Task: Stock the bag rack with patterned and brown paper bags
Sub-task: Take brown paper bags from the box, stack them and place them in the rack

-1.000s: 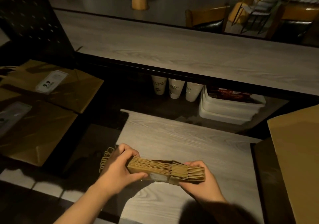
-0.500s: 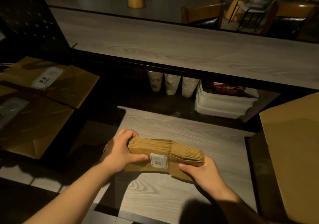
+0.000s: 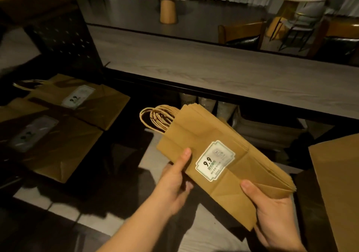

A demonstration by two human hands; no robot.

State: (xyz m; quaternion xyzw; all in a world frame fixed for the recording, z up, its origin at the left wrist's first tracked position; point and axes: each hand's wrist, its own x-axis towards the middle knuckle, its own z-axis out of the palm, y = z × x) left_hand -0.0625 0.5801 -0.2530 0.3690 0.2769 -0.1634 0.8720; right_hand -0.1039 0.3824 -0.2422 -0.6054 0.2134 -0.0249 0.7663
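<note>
Bag stack [image 3: 219, 150] lifted, now flat-face up | left hand [image 3: 172, 183] grips near edge | right hand [image 3: 272, 213] grips base

Left rack [image 3: 64, 38]; bags [image 3: 77, 104] beneath

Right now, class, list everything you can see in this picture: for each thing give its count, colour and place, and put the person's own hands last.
stack of paper bags: one stack, brown, sticker on top, held in the middle, twine handles pointing up-left
flat bags on the rack: two visible, brown, stickered, on the dark rack at left
cardboard sheet: one, brown, right edge
counter: one, grey wood grain, across the middle
lower shelf: one, grey wood grain, under the held stack
paper cups: three, white, under the counter
white containers: stacked, count unclear, right of the cups
round tables: two, tan bases, background
chairs: two at least, wooden, dark seats, behind the counter
left hand: holds the stack's left edge
right hand: holds the stack's lower right
</note>
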